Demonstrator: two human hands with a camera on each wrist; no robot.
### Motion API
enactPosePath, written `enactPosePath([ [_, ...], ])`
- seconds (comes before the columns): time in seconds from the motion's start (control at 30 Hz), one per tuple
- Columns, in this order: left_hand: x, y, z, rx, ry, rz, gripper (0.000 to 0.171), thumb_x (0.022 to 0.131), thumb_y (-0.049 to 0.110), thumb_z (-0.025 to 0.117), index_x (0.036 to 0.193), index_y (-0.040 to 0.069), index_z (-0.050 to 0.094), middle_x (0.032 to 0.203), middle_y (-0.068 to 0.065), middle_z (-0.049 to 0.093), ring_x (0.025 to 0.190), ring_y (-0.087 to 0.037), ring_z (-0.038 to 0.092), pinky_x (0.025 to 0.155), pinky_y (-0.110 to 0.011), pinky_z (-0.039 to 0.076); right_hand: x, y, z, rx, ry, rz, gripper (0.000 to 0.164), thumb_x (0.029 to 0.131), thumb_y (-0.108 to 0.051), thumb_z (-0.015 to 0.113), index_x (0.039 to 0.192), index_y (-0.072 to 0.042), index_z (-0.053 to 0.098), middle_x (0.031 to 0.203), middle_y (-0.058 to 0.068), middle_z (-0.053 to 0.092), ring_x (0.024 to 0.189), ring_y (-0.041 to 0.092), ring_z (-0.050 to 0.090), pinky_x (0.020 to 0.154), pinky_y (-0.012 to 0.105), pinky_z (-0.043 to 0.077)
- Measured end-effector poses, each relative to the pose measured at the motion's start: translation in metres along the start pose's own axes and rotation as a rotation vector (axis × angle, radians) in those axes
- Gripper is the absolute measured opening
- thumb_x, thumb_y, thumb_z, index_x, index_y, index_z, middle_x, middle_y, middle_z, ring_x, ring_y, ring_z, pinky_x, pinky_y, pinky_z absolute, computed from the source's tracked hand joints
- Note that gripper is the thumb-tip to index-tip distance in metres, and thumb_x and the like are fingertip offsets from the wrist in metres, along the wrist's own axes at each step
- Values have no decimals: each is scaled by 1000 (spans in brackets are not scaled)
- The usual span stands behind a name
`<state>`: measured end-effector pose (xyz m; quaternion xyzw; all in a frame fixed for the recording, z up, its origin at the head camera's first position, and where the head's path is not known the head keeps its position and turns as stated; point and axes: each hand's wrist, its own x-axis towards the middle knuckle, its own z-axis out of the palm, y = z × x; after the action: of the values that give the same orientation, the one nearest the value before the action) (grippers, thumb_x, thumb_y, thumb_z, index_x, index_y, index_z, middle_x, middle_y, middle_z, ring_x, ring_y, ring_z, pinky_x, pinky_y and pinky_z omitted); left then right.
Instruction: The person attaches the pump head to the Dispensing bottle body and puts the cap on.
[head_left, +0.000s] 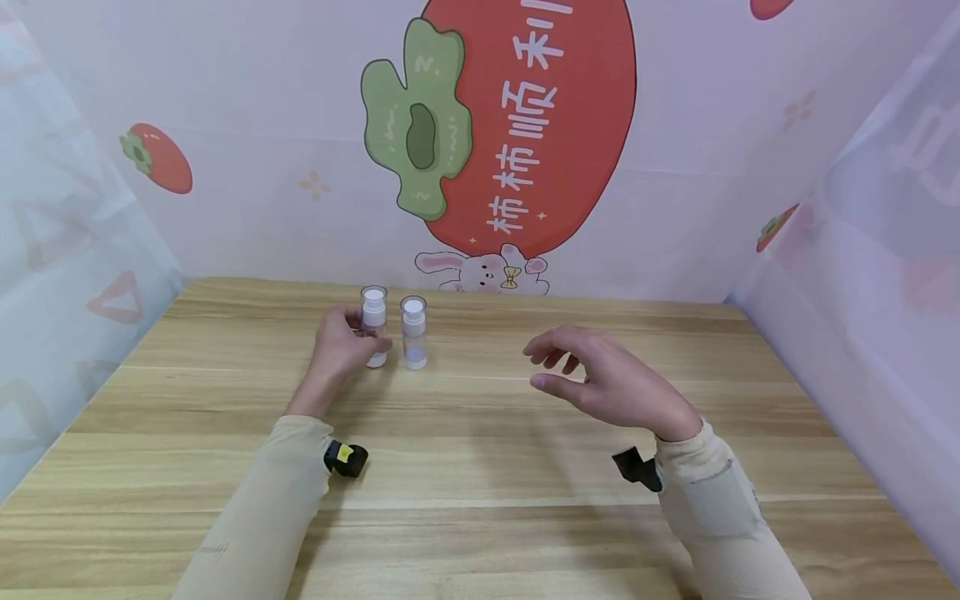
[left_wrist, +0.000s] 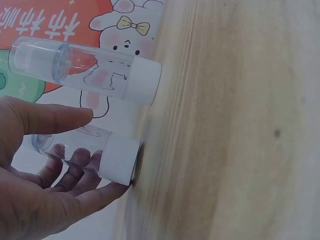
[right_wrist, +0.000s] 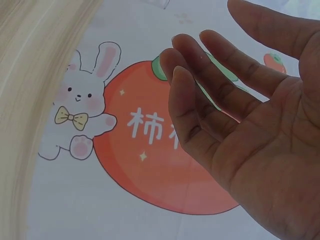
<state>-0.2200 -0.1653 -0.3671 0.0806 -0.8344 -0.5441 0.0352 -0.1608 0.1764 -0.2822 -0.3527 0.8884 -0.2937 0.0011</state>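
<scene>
Two slim clear pump bottles with white pumps and white bases stand side by side toward the back of the table. My left hand holds the left bottle, thumb on the near side and fingers curled round the far side. In the left wrist view, those fingers show through and below the clear wall of this bottle. The right bottle stands just beside it, untouched. Over the table to the right, my right hand hovers with loosely bent fingers and holds nothing; its bare palm shows in the right wrist view.
The wood-grain table reaches back to a wall sheet printed with persimmons and a rabbit. Pale side sheets border the table left and right. A small black wrist camera sits at the left cuff, another at the right.
</scene>
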Motion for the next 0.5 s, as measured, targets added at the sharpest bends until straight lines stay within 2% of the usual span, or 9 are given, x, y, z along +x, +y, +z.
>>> enactPosePath([
  [0.33,1,0,2,-3,19,-7,57,82,-2,75,131,-12,46,123,-25,52,112,-34,51,101,-45,44,0,-1,1,3,-16,10,30,93,-19,75,122,-15,68,113,-7,67,96,11,64,79,39,55],
  [0.5,1,-2,3,-7,30,2,58,82,-3,75,131,-12,46,123,-25,51,112,-34,50,100,-45,45,0,0,1,7,-18,10,30,93,-19,75,122,-16,68,113,-7,67,96,12,64,78,40,55],
])
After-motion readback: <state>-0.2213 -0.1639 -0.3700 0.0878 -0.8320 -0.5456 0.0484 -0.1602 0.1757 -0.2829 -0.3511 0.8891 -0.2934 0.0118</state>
